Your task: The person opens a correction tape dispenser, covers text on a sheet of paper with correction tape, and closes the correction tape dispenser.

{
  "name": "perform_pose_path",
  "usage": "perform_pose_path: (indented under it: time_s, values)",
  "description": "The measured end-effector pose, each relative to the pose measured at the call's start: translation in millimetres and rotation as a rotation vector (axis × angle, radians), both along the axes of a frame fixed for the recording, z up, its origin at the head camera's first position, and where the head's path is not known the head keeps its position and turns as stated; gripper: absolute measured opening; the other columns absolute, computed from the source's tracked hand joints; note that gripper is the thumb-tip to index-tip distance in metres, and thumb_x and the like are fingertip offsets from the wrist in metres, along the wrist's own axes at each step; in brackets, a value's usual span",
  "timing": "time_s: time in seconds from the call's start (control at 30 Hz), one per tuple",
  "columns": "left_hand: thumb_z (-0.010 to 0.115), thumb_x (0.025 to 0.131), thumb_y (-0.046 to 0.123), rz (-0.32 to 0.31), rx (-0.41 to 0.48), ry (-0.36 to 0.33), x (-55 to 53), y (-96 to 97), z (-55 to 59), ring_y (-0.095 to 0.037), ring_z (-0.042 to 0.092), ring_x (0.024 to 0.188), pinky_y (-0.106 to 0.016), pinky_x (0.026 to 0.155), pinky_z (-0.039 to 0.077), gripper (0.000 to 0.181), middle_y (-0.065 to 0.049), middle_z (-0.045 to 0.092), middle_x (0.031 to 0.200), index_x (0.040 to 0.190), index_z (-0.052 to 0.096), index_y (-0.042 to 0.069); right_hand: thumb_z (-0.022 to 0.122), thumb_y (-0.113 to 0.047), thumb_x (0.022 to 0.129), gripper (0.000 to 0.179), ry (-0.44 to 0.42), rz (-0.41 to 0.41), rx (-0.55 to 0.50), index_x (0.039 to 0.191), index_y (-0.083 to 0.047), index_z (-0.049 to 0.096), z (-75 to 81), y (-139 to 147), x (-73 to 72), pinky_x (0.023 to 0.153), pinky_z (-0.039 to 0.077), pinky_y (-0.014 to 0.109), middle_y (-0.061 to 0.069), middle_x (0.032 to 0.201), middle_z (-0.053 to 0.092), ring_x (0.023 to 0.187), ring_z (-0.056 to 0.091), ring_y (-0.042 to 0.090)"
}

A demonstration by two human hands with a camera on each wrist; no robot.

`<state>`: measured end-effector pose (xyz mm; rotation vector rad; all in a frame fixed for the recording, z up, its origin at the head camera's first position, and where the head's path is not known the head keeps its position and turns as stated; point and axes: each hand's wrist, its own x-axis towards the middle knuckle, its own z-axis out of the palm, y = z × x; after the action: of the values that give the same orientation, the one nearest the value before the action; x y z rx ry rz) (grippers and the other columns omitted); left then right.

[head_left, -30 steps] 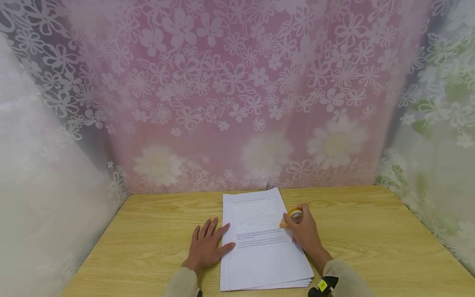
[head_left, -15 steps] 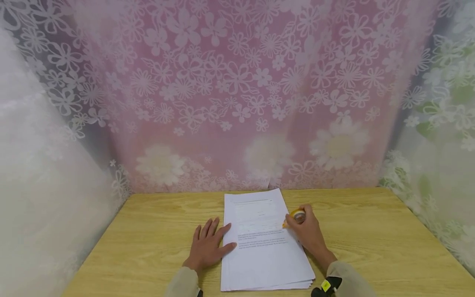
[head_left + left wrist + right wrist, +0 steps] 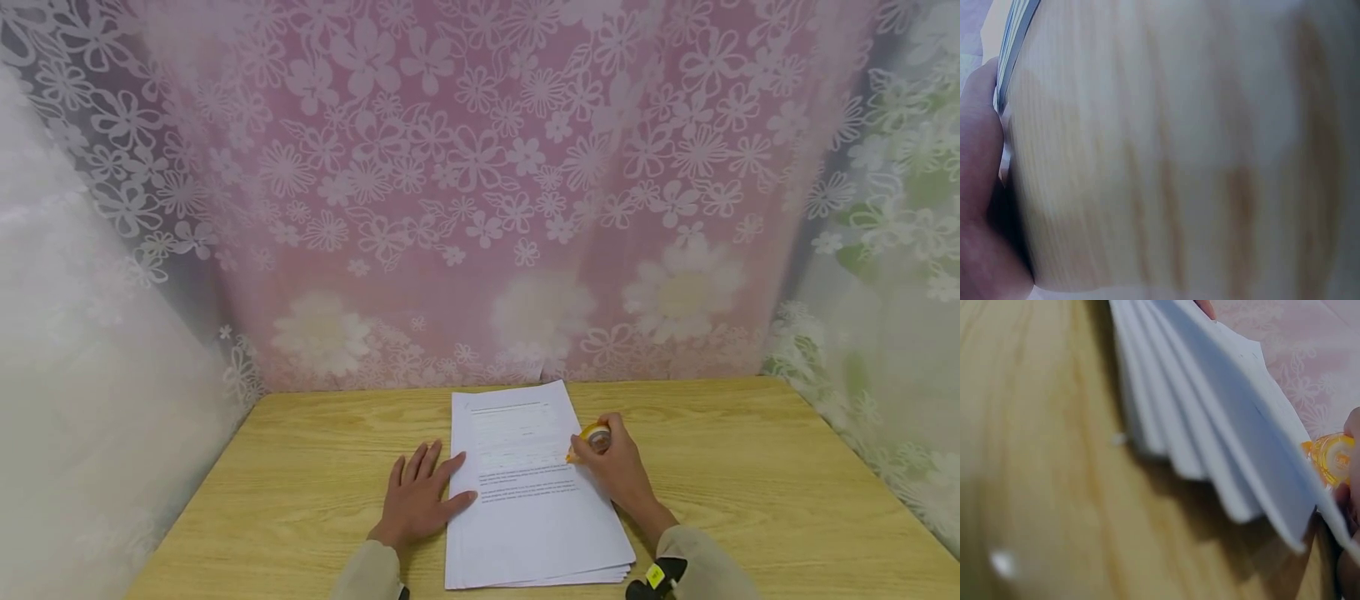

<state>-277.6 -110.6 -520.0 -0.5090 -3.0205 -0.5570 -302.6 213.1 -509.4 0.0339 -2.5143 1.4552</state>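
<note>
An orange correction tape dispenser sits between the thumb and fingers of my right hand. Its tip points down and left, right at the printed lines on the top sheet of a paper stack. In the right wrist view the dispenser shows at the right edge, beyond the sheets. My left hand lies flat with spread fingers, thumb and index finger resting on the stack's left edge. The left wrist view shows part of that hand beside the sheet edges.
The stack lies on a wood-grain table, its lower right corners fanned out. A pink flowered curtain hangs behind the table's far edge. Pale sheets of similar fabric flank the left and right.
The dispenser in my right hand has shifted slightly left over the page since half a second ago. My left hand keeps its place on the stack's edge.
</note>
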Motion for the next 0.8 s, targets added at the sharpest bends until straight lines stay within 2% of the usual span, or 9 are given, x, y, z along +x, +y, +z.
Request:
perform_pose_path:
  time_s: [0.37, 0.63, 0.8]
  values:
    - [0.037, 0.088, 0.073, 0.004, 0.003, -0.006, -0.1, -0.7, 3.2, -0.030, 0.012, 0.143, -0.057, 0.109, 0.003, 0.071, -0.007, 0.022, 0.156, 0.146, 0.041, 0.031, 0.072, -0.018, 0.086, 0.039, 0.036, 0.038, 0.034, 0.107, -0.001, 0.044, 7.3, -3.3, -4.5, 0.061, 0.046, 0.027, 0.013, 0.095, 0.050, 0.075, 0.051, 0.020]
    - [0.040, 0.088, 0.072, -0.007, 0.018, -0.008, 0.6, -0.9, 2.8, -0.031, 0.013, 0.143, -0.057, 0.109, 0.002, 0.071, -0.008, 0.023, 0.156, 0.146, 0.042, 0.031, 0.071, -0.015, 0.085, 0.036, 0.073, -0.002, 0.092, 0.105, -0.002, 0.044, 4.9, -3.3, -3.0, 0.069, 0.046, 0.031, 0.012, 0.098, 0.048, 0.085, 0.050, 0.023]
    - [0.039, 0.088, 0.072, -0.005, 0.014, -0.011, 0.1, -0.8, 1.0, -0.030, 0.012, 0.143, -0.057, 0.109, 0.002, 0.071, -0.007, 0.022, 0.156, 0.146, 0.042, 0.030, 0.070, -0.015, 0.085, 0.036, 0.097, -0.015, 0.098, 0.107, 0.001, 0.044, 5.0, -2.4, -1.9, 0.068, 0.046, 0.032, 0.014, 0.099, 0.048, 0.085, 0.050, 0.024]
